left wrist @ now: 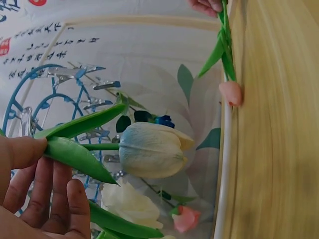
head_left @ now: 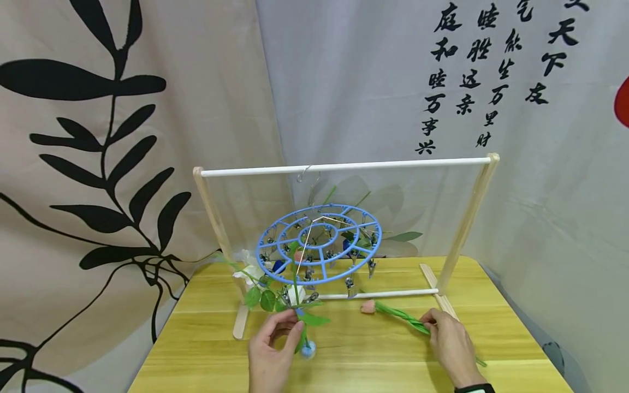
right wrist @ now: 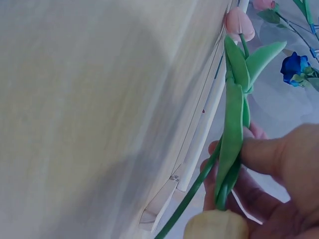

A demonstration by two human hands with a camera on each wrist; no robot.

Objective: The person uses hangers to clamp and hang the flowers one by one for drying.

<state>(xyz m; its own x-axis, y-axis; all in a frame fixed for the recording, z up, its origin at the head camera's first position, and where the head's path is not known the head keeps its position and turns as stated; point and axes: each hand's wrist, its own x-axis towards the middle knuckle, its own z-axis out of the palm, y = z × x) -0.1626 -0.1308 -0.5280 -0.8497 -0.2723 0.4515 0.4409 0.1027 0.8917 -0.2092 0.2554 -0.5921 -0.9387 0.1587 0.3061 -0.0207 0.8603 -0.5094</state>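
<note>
In the head view my left hand (head_left: 277, 349) pinches the green stem and leaves of a pale blue-and-white tulip (left wrist: 152, 149), whose bloom hangs down below the fingers. Thumb and fingertips meet on its leaves in the left wrist view. This hand is just under the front edge of a blue oval clip hanger (head_left: 323, 261). My right hand (head_left: 449, 344) grips a pink tulip (head_left: 367, 307) by its green leaves and stem, low over the table's right side. Its bloom points left, and the thin stem end (head_left: 481, 362) sticks out behind the hand.
The hanger hooks over the white bar (head_left: 354, 166) of a wooden-legged stand. Several flowers hang from its metal clips, among them a white flower (head_left: 250, 270), a blue rose (right wrist: 295, 68) and a pink flower (left wrist: 186, 218). A printed curtain (head_left: 363, 71) hangs behind the wooden table (head_left: 206, 360).
</note>
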